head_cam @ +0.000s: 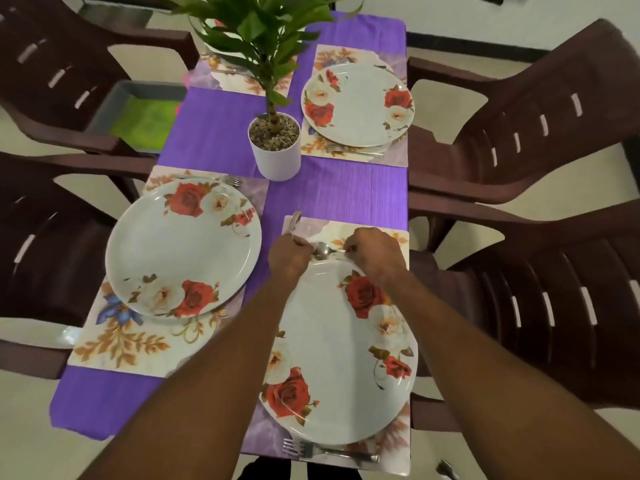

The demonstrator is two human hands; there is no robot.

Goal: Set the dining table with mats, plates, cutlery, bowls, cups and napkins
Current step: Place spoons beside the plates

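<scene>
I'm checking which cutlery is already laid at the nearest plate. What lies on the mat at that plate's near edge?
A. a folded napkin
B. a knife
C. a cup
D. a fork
D: a fork lies on the floral mat just below the nearest plate, tines pointing left, while both hands handle spoons at the far edge.

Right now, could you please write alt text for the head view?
The left hand grips upright spoons while the right hand lays a spoon beyond the nearest floral plate. A purple table holds more plates and a potted plant.
</scene>
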